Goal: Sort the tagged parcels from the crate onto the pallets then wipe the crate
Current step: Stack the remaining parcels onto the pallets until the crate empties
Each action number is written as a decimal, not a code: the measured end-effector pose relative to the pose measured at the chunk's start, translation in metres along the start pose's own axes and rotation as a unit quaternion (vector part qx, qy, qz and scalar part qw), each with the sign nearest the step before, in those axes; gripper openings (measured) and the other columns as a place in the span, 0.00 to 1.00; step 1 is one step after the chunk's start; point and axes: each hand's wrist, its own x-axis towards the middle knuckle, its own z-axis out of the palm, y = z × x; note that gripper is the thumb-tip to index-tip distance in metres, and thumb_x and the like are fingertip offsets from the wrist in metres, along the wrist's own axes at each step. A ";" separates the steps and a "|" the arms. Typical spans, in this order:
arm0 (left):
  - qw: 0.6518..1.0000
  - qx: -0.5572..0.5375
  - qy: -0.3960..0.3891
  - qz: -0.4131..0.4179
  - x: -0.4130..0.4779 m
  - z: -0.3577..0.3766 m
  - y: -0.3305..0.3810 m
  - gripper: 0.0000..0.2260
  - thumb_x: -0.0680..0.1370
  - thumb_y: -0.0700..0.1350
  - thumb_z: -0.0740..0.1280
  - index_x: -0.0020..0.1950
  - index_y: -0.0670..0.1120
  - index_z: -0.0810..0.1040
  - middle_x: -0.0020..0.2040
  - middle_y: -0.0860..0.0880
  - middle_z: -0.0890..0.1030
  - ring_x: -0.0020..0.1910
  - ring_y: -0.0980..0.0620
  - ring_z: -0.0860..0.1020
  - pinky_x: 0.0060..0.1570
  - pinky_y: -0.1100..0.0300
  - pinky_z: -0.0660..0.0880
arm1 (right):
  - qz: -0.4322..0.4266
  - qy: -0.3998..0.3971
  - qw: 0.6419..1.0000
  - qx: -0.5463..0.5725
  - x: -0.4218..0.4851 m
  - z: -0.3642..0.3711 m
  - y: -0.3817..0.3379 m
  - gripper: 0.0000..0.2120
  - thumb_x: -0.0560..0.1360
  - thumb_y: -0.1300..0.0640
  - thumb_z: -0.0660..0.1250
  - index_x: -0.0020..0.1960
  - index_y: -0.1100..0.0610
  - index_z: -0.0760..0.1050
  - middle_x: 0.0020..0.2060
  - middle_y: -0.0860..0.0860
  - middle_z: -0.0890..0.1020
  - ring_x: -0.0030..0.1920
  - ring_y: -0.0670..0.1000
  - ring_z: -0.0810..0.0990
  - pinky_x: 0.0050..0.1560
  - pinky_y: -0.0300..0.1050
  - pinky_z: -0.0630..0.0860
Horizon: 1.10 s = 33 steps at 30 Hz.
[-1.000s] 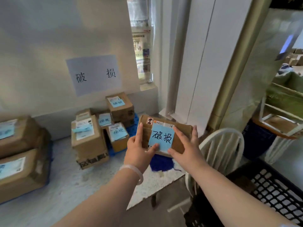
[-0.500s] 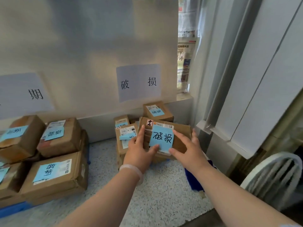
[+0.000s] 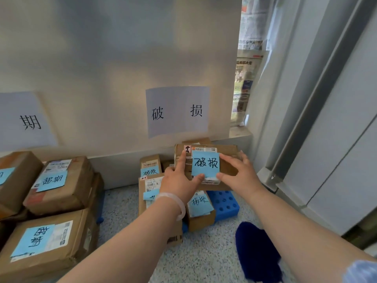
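A pale wall (image 3: 102, 58) fills the upper half of the frame. It carries a paper sign (image 3: 177, 111) at centre reading 破损 and the edge of a second sign (image 3: 24, 121) at far left.

At lower left sits a stack of brown boxes (image 3: 51, 201), each with a blue label. Below the centre sign a smaller pile of boxes (image 3: 151, 164) rests on a blue pallet (image 3: 223, 205), whose holed corner shows at centre right.

The parcel (image 3: 226, 158) is held in the air in front of that pile, just under the centre sign. It is a flat cardboard box whose blue note (image 3: 205, 163) bears the same two characters as the sign. By its shape, and the easy way it is held at arm's length, I judge it light and fairly stiff. The taped, creased cardboard may give under a hard squeeze, so the short ends are the place to hold it, clear of the note, which could peel off.

The left hand (image 3: 179, 180) grips the parcel's left end, thumb under the note's lower corner and forefinger lying up the face. The right hand (image 3: 238, 174) grips the right end, thumb at the lower edge and fingers spread over the top. Neither hand is slack, and both are closed on the cardboard.

It looks ready to be set on the pile.
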 end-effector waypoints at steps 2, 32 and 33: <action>1.000 -0.005 -0.002 -0.022 0.020 0.006 0.008 0.38 0.75 0.64 0.67 0.77 0.69 0.45 0.70 0.44 0.64 0.65 0.41 0.71 0.62 0.46 0.74 | 0.001 -0.019 1.000 -0.011 0.025 -0.004 0.000 0.29 0.73 0.53 0.73 0.71 0.38 0.68 0.79 0.50 0.47 0.78 0.54 0.49 0.73 0.49 0.59; 0.991 0.100 0.038 -0.076 0.194 0.039 0.029 0.33 0.76 0.69 0.58 0.78 0.66 0.49 0.80 0.49 0.50 0.77 0.39 0.56 0.70 0.41 0.63 | -0.074 -0.139 0.974 -0.163 0.235 0.011 0.037 0.24 0.81 0.38 0.54 0.76 0.36 0.57 0.79 0.42 0.45 0.78 0.55 0.48 0.75 0.56 0.55; 0.990 0.116 0.036 -0.074 0.196 0.038 0.031 0.33 0.77 0.69 0.57 0.78 0.65 0.48 0.80 0.49 0.49 0.77 0.39 0.55 0.71 0.41 0.62 | -0.076 -0.146 0.970 -0.177 0.238 0.010 0.037 0.24 0.81 0.38 0.52 0.76 0.36 0.56 0.79 0.42 0.45 0.78 0.56 0.48 0.75 0.56 0.55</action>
